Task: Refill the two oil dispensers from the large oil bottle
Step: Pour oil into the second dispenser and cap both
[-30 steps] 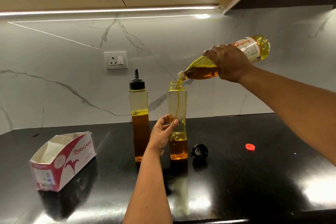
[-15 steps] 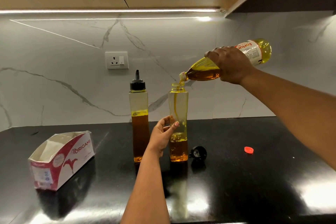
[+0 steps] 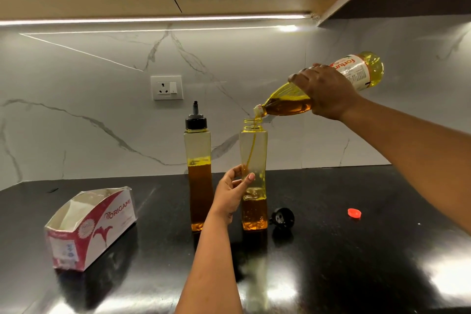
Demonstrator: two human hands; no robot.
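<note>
Two hands are at work over the black table (image 3: 344, 262), and I take the open dispenser (image 3: 253, 160) as my landmark, since it stands upright near the middle of that table with its neck uncapped. Largest after the table is the tissue box (image 3: 89, 229), well to the left of the open dispenser, its top torn open and its red-and-white side turned toward me. Next, the large oil bottle (image 3: 293, 99) is tipped mouth-down above and to the right of the open dispenser, its mouth just over the dispenser's neck, and a thin stream of oil runs down inside to a shallow amber pool at the bottom. My right hand (image 3: 326, 92) is wrapped firmly around the middle of that bottle, fingers curled over the top. The capped dispenser (image 3: 198, 173) stands just left of the open dispenser, upright, black nozzle cap on, filled with oil to roughly halfway. My left hand (image 3: 233, 192) is on the left side of the open dispenser at mid-height, fingers and thumb loosely curved around it and touching the plastic. A black nozzle cap (image 3: 282, 216) lies on the table just right of the open dispenser's base. A small red cap (image 3: 354, 212) lies farther right, well apart.
</note>
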